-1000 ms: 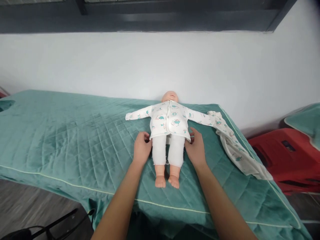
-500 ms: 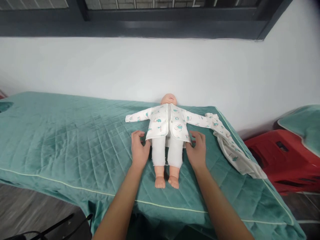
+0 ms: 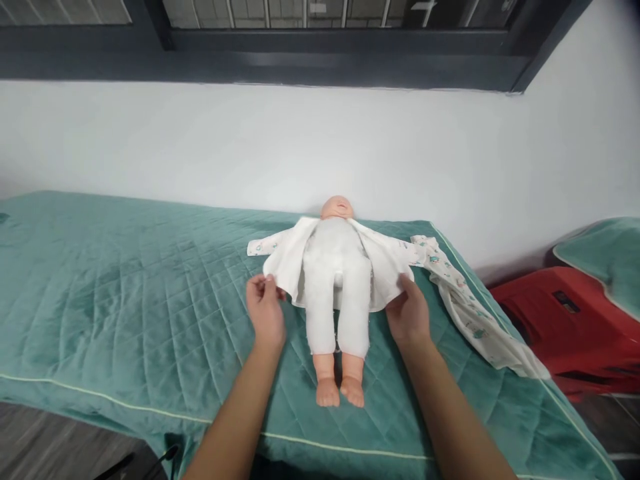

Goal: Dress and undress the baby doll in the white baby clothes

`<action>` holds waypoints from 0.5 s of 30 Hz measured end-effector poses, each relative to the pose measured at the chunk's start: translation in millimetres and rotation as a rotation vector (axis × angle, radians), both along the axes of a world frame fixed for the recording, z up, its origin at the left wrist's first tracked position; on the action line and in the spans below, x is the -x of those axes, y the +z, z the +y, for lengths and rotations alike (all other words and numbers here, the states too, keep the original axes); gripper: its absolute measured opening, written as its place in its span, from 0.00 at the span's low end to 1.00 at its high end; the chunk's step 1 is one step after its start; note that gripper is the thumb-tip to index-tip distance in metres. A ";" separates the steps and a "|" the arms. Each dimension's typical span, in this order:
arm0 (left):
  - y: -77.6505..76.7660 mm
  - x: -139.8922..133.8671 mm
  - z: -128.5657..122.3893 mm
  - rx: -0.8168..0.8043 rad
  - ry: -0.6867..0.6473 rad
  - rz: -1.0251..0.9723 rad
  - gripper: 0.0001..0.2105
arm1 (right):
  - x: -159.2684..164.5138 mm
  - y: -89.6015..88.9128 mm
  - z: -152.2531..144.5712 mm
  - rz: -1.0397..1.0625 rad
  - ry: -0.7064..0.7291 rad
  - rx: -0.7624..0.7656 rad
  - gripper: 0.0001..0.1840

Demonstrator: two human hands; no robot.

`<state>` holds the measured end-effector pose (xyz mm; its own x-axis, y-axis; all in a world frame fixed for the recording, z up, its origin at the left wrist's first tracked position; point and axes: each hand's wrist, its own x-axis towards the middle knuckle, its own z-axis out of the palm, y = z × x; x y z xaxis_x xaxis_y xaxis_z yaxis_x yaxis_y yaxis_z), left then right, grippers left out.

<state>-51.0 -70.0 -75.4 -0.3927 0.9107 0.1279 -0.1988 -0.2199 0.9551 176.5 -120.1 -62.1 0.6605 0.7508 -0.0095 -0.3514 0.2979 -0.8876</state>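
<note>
A baby doll (image 3: pixel 336 267) with a white cloth body lies on its back, head toward the wall and bare feet toward me. It wears a white printed baby jacket (image 3: pixel 289 257), whose two front panels are spread apart, plain inner side showing. The doll's arms are in the sleeves, stretched out sideways. My left hand (image 3: pixel 267 310) pinches the lower corner of one panel. On the other side, my right hand (image 3: pixel 409 310) grips the corner of the opposite panel, its fingertips partly hidden by the cloth.
Matching printed baby pants (image 3: pixel 467 307) lie along the right edge of the green quilted bed cover (image 3: pixel 150 307). Beyond that edge is a red plastic chair (image 3: pixel 580 320) with a green cloth (image 3: pixel 600 260) over it. A white wall (image 3: pixel 250 147) borders the far side.
Both jacket panels have been pulled open to the sides, baring the doll's white torso. My hands have moved outward with the corners. The camera view has shifted slightly.
</note>
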 end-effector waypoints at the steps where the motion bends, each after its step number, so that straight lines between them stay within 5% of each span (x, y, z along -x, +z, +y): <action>1: -1.0 5.7 -1.9 0.021 0.029 -0.079 0.09 | -5.7 -0.7 -2.8 0.129 0.030 -0.020 0.09; 4: 7.0 15.2 -8.9 0.053 0.077 -0.187 0.09 | -17.8 -3.6 -16.4 0.338 0.099 -0.020 0.04; 8: 25.0 13.4 -21.8 0.075 0.098 -0.120 0.08 | -20.8 -5.8 -44.3 0.265 0.139 0.027 0.07; 11: 29.4 13.3 -34.4 0.070 0.099 -0.025 0.06 | -33.0 -2.3 -64.5 -0.035 0.124 0.098 0.09; 15: 26.5 20.9 -53.9 0.079 0.065 0.135 0.06 | -88.4 3.0 -78.1 -0.794 -0.052 0.339 0.14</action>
<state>-71.9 -123.9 -48.9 -0.4352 0.8932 0.1127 -0.0555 -0.1515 0.9869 264.8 -198.2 -59.1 0.6002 0.7594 0.2512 0.4172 -0.0293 -0.9083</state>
